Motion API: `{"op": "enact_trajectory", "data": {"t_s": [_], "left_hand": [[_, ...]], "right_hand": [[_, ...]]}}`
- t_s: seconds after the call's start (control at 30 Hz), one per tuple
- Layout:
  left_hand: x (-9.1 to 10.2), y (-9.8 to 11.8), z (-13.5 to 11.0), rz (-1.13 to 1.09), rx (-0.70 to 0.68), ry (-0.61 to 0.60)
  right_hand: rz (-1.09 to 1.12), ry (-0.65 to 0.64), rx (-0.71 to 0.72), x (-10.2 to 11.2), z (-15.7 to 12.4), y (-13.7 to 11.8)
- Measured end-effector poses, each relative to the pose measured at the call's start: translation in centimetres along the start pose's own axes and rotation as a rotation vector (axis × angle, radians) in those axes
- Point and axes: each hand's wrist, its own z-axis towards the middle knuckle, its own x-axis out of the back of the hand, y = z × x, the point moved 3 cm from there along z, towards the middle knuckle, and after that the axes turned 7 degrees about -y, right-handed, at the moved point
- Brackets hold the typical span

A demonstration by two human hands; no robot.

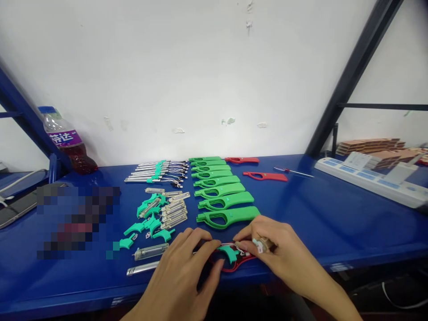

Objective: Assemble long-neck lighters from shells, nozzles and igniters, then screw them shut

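Note:
A red lighter casing half (pixel 230 269) lies open at the table's front edge, with a teal trigger (pixel 230 254) and thin white wires (pixel 241 250) inside it. My left hand (pixel 187 263) is closed around the front end of this casing, its thumb low and its fingers above. Out to the left, from under that hand, sticks a silver metal tube (pixel 143 268). With thumb and forefinger, my right hand (pixel 274 245) pinches at the wires over the casing's right part. A brownish cylindrical piece (pixel 265 244) with a pale end shows among its fingers; its kind is unclear.
Green lighter casings (pixel 230 217) form a column behind my hands, with red casings (pixel 265 176) to their right. Left are metal tubes with wires (pixel 157 171), clear fuel tanks (pixel 174 214) and loose teal triggers (pixel 162 234). A screwdriver (pixel 294 171), power strip (pixel 368 183) and drink bottle (pixel 68 142) stand farther out.

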Motion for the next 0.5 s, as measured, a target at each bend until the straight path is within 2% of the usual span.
{"op": "enact_trajectory", "data": {"t_s": [0.33,0.5], "left_hand": [[-0.26,-0.25,0.03,-0.064,-0.010,-0.022],[-0.39,-0.33,-0.05,-0.069,-0.014,-0.008]], "right_hand": [[-0.074,0.050,0.224,-0.08,-0.09,-0.53],[-0.164,0.030,0.263,-0.25,-0.17,-0.48]]}}
